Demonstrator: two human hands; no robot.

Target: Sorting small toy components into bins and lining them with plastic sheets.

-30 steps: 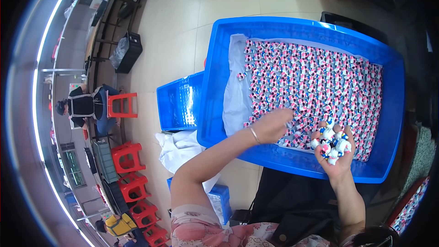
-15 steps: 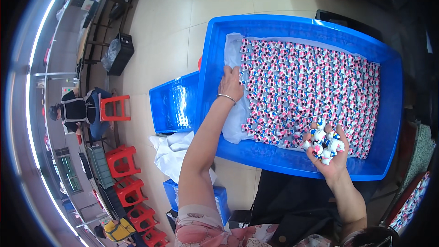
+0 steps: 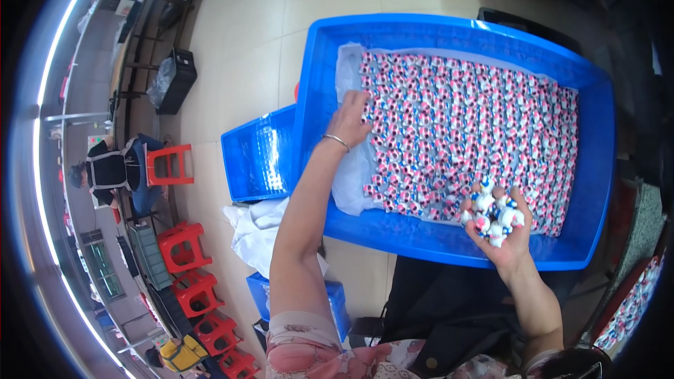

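A large blue plastic tub (image 3: 460, 28) in front of me holds many small toy figurines (image 3: 456, 119), white, pink and blue, packed in rows on a white liner sheet (image 3: 351, 182). My left hand (image 3: 349, 121) is at the left end of the rows, thumb and forefinger apart beside the outermost figurines. Its fingertips are partly hidden, so contact is unclear. Palm up above the near side of the tub, my right hand (image 3: 516, 242) is closed round a handful of loose figurines (image 3: 495, 217), with several showing between its fingers.
A second blue bin (image 3: 260, 154) stands left of the tub, with white sheets (image 3: 260, 231) near it. Red stools (image 3: 184, 245) line the left, where a person sits at a bench. A black crate (image 3: 177, 82) with a plastic bag is farther up.
My left hand has moved slightly up along the left edge of the rows, and its thumb now stands apart from the forefinger. My right hand still holds its figurines. The whole view has shifted slightly.
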